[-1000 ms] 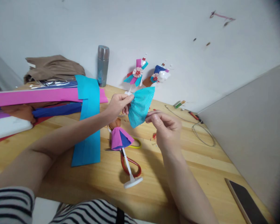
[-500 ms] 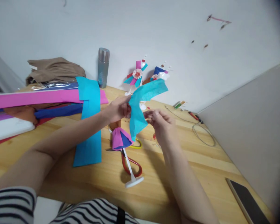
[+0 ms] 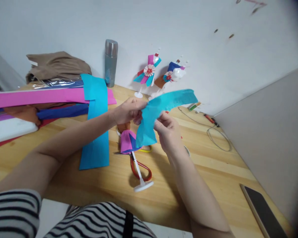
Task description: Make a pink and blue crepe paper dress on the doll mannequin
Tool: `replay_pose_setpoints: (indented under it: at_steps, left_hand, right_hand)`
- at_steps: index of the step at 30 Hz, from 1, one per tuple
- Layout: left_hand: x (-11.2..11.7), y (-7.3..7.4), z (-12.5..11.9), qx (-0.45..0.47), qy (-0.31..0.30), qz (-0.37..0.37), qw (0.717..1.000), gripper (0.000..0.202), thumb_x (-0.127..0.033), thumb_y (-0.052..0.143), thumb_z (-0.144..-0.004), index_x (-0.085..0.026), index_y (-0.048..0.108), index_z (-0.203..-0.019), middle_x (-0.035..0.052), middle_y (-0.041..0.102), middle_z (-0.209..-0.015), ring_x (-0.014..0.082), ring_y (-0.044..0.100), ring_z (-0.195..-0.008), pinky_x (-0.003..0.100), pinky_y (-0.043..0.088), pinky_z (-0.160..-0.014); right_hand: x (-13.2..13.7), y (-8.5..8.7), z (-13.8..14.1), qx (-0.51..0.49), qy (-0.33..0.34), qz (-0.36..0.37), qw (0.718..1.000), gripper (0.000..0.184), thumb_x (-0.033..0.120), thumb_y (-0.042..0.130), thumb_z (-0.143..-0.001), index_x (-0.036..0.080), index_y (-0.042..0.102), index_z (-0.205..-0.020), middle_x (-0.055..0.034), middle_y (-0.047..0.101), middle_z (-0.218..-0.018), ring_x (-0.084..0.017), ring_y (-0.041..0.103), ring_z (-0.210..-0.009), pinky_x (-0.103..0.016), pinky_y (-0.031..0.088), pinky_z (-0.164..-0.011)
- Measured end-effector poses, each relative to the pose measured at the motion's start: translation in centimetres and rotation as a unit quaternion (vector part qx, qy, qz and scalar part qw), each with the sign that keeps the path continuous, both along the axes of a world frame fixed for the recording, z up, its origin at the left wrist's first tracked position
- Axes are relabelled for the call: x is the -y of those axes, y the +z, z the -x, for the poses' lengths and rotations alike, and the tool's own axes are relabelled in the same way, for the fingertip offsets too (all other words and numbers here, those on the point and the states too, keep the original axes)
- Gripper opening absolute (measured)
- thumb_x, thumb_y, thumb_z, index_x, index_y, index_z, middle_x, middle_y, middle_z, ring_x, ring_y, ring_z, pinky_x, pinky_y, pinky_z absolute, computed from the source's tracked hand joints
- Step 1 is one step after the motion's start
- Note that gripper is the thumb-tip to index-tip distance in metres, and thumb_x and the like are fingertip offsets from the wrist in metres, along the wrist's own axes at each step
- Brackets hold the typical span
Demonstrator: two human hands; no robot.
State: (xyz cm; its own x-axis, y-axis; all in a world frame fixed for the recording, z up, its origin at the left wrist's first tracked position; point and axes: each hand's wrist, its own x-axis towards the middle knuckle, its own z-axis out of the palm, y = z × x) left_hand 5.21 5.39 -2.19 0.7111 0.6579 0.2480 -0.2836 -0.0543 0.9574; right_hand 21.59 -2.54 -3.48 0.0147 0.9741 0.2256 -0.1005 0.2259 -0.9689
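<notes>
A short strip of turquoise crepe paper (image 3: 151, 122) is held up over the table, its far end curving to the right. My left hand (image 3: 129, 110) pinches its left edge. The fingers of my right hand (image 3: 167, 130) are closed on its right edge, partly behind the paper. Below lies a small figure with a pink and blue paper skirt (image 3: 126, 142) and a white stand (image 3: 142, 186). Scissors with red handles (image 3: 149, 172) rest under it. A longer turquoise crepe sheet (image 3: 95, 145) lies beneath my left forearm.
Folded crepe paper in pink (image 3: 39, 98) and other colours lies at the left, near brown cloth (image 3: 59, 66). A flask (image 3: 111, 62) and two decorated paper figures (image 3: 149, 71) stand by the wall. A cable (image 3: 221, 147) and a phone (image 3: 265, 210) are at the right.
The paper strip has turned and shifted right, its upper end reaching farther out. My right hand has closed in and now grips the strip's edge. The whole view has tilted slightly.
</notes>
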Motion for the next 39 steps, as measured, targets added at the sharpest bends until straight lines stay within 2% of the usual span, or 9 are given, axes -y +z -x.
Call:
replay_pose_setpoints:
  at_steps: [5,9,12,15,18,23,29,36,39]
  left_hand:
    - [0.4,0.8,-0.5,-0.054,0.084,-0.031,0.995,0.044,-0.031,0.058,-0.094,-0.015,0.051,-0.053,0.0010,0.052,-0.041,0.0076,0.047,-0.038,0.023,0.028,-0.042]
    - [0.4,1.0,-0.7,-0.087,0.205,-0.026,0.975,0.053,-0.027,0.055,-0.098,-0.014,0.046,-0.048,-0.0010,0.048,-0.035,0.0048,0.040,-0.034,0.023,0.024,-0.042]
    - [0.4,1.0,-0.6,-0.084,0.252,-0.050,0.963,0.055,-0.026,0.057,-0.097,-0.014,0.045,-0.045,-0.0022,0.046,-0.034,0.0038,0.039,-0.036,0.023,0.027,-0.045]
    - [0.6,1.2,-0.5,-0.082,0.262,-0.068,0.959,0.055,-0.024,0.058,-0.097,-0.015,0.044,-0.044,-0.0037,0.044,-0.035,0.0039,0.039,-0.038,0.023,0.028,-0.047]
    - [0.9,1.5,-0.6,-0.089,0.266,-0.085,0.956,0.055,-0.020,0.057,-0.096,-0.016,0.042,-0.044,-0.0045,0.042,-0.038,0.0047,0.037,-0.041,0.025,0.027,-0.049]
    - [1.1,1.6,-0.7,-0.093,0.271,-0.118,0.951,0.054,-0.018,0.058,-0.095,-0.017,0.041,-0.044,-0.0050,0.040,-0.041,0.0059,0.036,-0.045,0.027,0.024,-0.051]
    - [0.8,1.7,-0.6,-0.089,0.286,-0.101,0.949,0.055,-0.021,0.057,-0.095,-0.016,0.040,-0.044,-0.0051,0.037,-0.042,0.0057,0.033,-0.044,0.027,0.019,-0.051]
    - [0.6,1.7,-0.5,-0.084,0.280,-0.090,0.952,0.054,-0.019,0.057,-0.095,-0.017,0.041,-0.044,-0.0053,0.037,-0.040,0.0050,0.032,-0.043,0.027,0.019,-0.050]
    - [0.8,1.8,-0.6,-0.088,0.278,-0.077,0.953,0.055,-0.018,0.057,-0.095,-0.017,0.039,-0.043,-0.0057,0.036,-0.039,0.0045,0.031,-0.041,0.027,0.020,-0.048]
  right_hand:
    - [-0.4,0.1,-1.0,0.004,-0.063,-0.048,0.997,0.020,0.040,0.081,-0.073,0.023,0.070,-0.072,0.0016,0.069,-0.073,-0.016,0.063,-0.072,-0.031,0.053,-0.073]
    - [-0.2,1.0,-1.1,-0.027,-0.027,-0.037,0.999,0.046,0.069,0.062,-0.079,0.025,0.071,-0.074,-0.0011,0.067,-0.070,-0.019,0.061,-0.065,-0.032,0.051,-0.061]
    - [0.0,1.0,-0.8,0.002,-0.013,-0.042,0.999,0.045,0.068,0.065,-0.077,0.023,0.073,-0.075,-0.0015,0.068,-0.072,-0.018,0.061,-0.066,-0.033,0.053,-0.065]
    - [0.0,0.7,-0.3,0.030,-0.043,-0.037,0.998,0.026,0.048,0.080,-0.069,0.023,0.073,-0.077,0.0008,0.070,-0.072,-0.016,0.061,-0.067,-0.033,0.055,-0.072]
    - [0.0,0.7,0.0,-0.035,-0.041,0.005,0.999,0.024,0.040,0.084,-0.062,0.024,0.072,-0.076,0.0026,0.070,-0.068,-0.015,0.061,-0.062,-0.033,0.056,-0.068]
    - [0.1,1.2,-0.1,-0.082,-0.002,0.050,0.995,0.028,0.043,0.085,-0.060,0.024,0.066,-0.068,0.0045,0.063,-0.060,-0.013,0.056,-0.054,-0.030,0.055,-0.060]
    - [0.2,1.3,-0.5,-0.001,-0.060,0.005,0.998,0.028,0.046,0.082,-0.065,0.022,0.070,-0.076,0.0030,0.064,-0.066,-0.012,0.057,-0.061,-0.027,0.051,-0.063]
    - [0.2,1.4,-0.5,-0.072,-0.016,0.050,0.996,0.034,0.044,0.085,-0.060,0.022,0.060,-0.058,0.0046,0.052,-0.056,-0.011,0.052,-0.057,-0.027,0.050,-0.061]
    - [0.2,1.4,-0.3,-0.080,-0.012,0.048,0.996,0.033,0.044,0.085,-0.059,0.023,0.060,-0.060,0.0033,0.057,-0.062,-0.013,0.055,-0.062,-0.030,0.053,-0.065]
